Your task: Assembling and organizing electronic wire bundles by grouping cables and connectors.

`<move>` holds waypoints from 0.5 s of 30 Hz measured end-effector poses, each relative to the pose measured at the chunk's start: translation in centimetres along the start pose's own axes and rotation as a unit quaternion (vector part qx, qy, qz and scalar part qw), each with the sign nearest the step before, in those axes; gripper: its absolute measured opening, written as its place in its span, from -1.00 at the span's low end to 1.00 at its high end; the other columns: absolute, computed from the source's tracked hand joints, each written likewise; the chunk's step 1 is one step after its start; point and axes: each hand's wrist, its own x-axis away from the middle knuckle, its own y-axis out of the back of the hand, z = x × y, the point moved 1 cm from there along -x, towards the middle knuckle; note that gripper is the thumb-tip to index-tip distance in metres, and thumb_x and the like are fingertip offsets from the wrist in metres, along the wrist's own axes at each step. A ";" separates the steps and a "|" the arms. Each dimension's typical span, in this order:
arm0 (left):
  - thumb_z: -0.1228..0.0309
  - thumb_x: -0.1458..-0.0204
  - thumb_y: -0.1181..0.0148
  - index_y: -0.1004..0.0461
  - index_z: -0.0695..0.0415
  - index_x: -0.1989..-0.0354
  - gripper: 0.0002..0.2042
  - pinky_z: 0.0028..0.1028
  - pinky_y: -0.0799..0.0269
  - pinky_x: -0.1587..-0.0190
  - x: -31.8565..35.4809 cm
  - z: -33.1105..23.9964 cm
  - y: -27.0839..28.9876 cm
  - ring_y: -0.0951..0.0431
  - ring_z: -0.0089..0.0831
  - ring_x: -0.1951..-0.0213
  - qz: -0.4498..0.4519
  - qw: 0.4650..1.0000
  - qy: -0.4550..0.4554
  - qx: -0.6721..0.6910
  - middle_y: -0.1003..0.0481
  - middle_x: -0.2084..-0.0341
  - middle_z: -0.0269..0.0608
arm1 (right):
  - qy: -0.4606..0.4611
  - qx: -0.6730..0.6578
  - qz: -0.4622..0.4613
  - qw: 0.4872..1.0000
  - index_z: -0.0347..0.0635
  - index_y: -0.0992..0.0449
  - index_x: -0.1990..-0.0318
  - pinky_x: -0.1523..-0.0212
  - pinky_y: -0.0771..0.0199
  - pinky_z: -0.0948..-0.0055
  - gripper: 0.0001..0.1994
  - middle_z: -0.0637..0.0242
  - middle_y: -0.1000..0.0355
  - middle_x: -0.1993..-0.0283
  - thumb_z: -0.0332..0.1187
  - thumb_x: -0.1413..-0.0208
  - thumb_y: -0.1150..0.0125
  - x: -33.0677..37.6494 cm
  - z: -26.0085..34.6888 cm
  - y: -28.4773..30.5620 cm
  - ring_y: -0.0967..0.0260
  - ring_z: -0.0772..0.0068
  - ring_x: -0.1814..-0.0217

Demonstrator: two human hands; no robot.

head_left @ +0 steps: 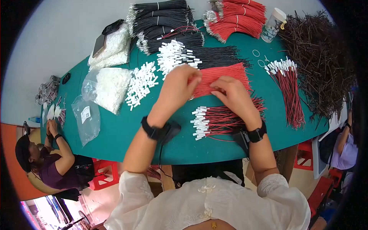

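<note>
Over a flat bundle of red wires (230, 73) I hold both hands close together. My left hand (180, 82) is bent at the bundle's left end, thumb and fingers curled towards each other; what they pinch is too small to make out. Just to its right, my right hand (232, 94) hangs above the red wires with its fingertips drawn together, and anything between them cannot be made out. Black wires with white connectors (174, 55) lie beyond my left hand. Nearer to me, below my right hand, is a pile of red-and-black wires with white connectors (201, 122).
Loose white connectors (142, 84) and an opened bag of them (113, 88) lie left. Behind are black wire bundles (165, 19) and red wire bundles (241, 19). At right stand a bottle (273, 27) and a dark wire heap (322, 61). A co-worker (50, 161) sits left.
</note>
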 end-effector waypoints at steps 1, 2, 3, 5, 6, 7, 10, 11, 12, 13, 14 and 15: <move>0.48 -0.06 -0.32 -0.65 0.15 0.18 -0.84 -0.23 -0.48 -0.02 -1.5 0.7 -0.3 -0.57 -0.24 0.03 -0.068 0.993 -0.063 -0.072 -0.60 0.18 -0.08 | 0.036 0.011 -0.041 0.998 -0.25 -0.62 0.13 0.00 -0.50 0.23 -0.78 0.17 -0.50 0.10 -0.46 -0.04 -0.38 0.0 0.1 -0.5 -0.46 0.17 -0.01; 0.49 -0.01 -0.33 -0.66 0.16 0.24 -0.86 -0.21 -0.49 0.04 -3.3 1.2 -0.6 -0.56 -0.17 0.08 -0.142 0.971 -0.128 -0.144 -0.57 0.25 -0.08 | 0.079 0.026 -0.085 0.993 -0.25 -0.62 0.16 0.01 -0.49 0.21 -0.79 0.18 -0.49 0.12 -0.47 -0.02 -0.38 -0.4 -0.4 -0.8 -0.44 0.16 0.00; 0.51 0.04 -0.34 -0.66 0.16 0.29 -0.87 -0.20 -0.51 0.10 -4.7 1.7 -0.8 -0.55 -0.10 0.14 -0.214 0.933 -0.192 -0.214 -0.54 0.32 -0.09 | 0.122 0.042 -0.129 0.983 -0.25 -0.62 0.18 0.03 -0.49 0.19 -0.80 0.20 -0.48 0.13 -0.48 0.01 -0.38 -0.8 -0.7 -0.9 -0.43 0.14 0.02; 0.50 0.03 -0.32 -0.67 0.14 0.31 -0.89 -0.19 -0.50 0.09 -6.5 3.2 -1.2 -0.54 -0.11 0.15 -0.200 0.932 -0.182 -0.242 -0.54 0.32 -0.10 | 0.127 0.041 -0.140 0.981 -0.25 -0.62 0.19 0.04 -0.49 0.19 -0.79 0.21 -0.47 0.16 -0.48 0.01 -0.39 -0.9 -0.5 -2.0 -0.42 0.14 0.04; 0.49 0.02 -0.31 -0.67 0.12 0.33 -0.91 -0.19 -0.50 0.08 -7.2 3.7 -1.4 -0.54 -0.12 0.16 -0.187 0.930 -0.169 -0.269 -0.54 0.33 -0.11 | 0.133 0.040 -0.148 0.979 -0.25 -0.62 0.19 0.06 -0.49 0.19 -0.79 0.21 -0.46 0.20 -0.47 0.02 -0.40 -0.8 -0.3 -2.3 -0.42 0.14 0.07; 0.47 0.01 -0.29 -0.68 0.10 0.35 -0.92 -0.18 -0.50 0.07 -7.7 3.6 -1.5 -0.53 -0.13 0.16 -0.173 0.927 -0.157 -0.294 -0.54 0.33 -0.12 | 0.138 0.041 -0.157 0.977 -0.25 -0.62 0.20 0.07 -0.49 0.19 -0.79 0.21 -0.44 0.23 -0.46 0.03 -0.40 -0.8 -0.3 -2.3 -0.41 0.14 0.09; 0.49 0.04 -0.32 -0.66 0.12 0.36 -0.92 -0.18 -0.49 0.09 -8.5 3.5 -1.7 -0.53 -0.10 0.18 -0.181 0.920 -0.170 -0.305 -0.52 0.35 -0.13 | 0.136 0.055 -0.159 0.976 -0.25 -0.62 0.24 0.08 -0.49 0.20 -0.81 0.23 -0.43 0.27 -0.45 0.05 -0.41 -1.2 -0.4 -2.2 -0.41 0.15 0.12; 0.50 0.05 -0.34 -0.65 0.13 0.36 -0.92 -0.17 -0.48 0.10 -8.4 3.5 -1.7 -0.52 -0.09 0.19 -0.185 0.916 -0.172 -0.310 -0.52 0.35 -0.14 | 0.135 0.059 -0.157 0.977 -0.25 -0.62 0.26 0.09 -0.49 0.21 -0.81 0.24 -0.42 0.29 -0.45 0.06 -0.41 -1.3 -0.5 -2.2 -0.41 0.16 0.13; 0.50 0.05 -0.34 -0.65 0.13 0.36 -0.92 -0.17 -0.48 0.10 -8.4 3.5 -1.7 -0.52 -0.09 0.19 -0.181 0.917 -0.174 -0.310 -0.52 0.35 -0.14 | 0.132 0.058 -0.157 0.977 -0.25 -0.62 0.26 0.09 -0.49 0.21 -0.81 0.24 -0.42 0.29 -0.45 0.06 -0.41 -1.3 -0.6 -2.3 -0.41 0.16 0.13; 0.50 0.05 -0.34 -0.65 0.13 0.36 -0.92 -0.18 -0.48 0.10 -8.3 3.6 -1.6 -0.52 -0.09 0.19 -0.178 0.917 -0.181 -0.309 -0.52 0.35 -0.14 | 0.136 0.066 -0.157 0.976 -0.25 -0.62 0.28 0.09 -0.48 0.21 -0.83 0.25 -0.42 0.29 -0.45 0.07 -0.42 -1.3 -0.6 -2.5 -0.40 0.17 0.14; 0.50 0.05 -0.34 -0.65 0.13 0.36 -0.92 -0.18 -0.48 0.10 -8.2 3.6 -1.6 -0.52 -0.10 0.20 -0.176 0.916 -0.189 -0.307 -0.52 0.35 -0.15 | 0.141 0.074 -0.156 0.975 -0.25 -0.62 0.30 0.10 -0.48 0.22 -0.84 0.26 -0.41 0.30 -0.46 0.07 -0.42 -1.4 -0.7 -2.6 -0.40 0.17 0.14; 0.49 0.05 -0.33 -0.65 0.12 0.36 -0.93 -0.18 -0.48 0.09 -8.2 3.7 -1.5 -0.52 -0.10 0.20 -0.176 0.915 -0.195 -0.305 -0.52 0.36 -0.15 | 0.149 0.082 -0.154 0.973 -0.25 -0.62 0.32 0.10 -0.48 0.22 -0.85 0.27 -0.41 0.30 -0.46 0.08 -0.42 -1.5 -0.6 -2.7 -0.40 0.18 0.15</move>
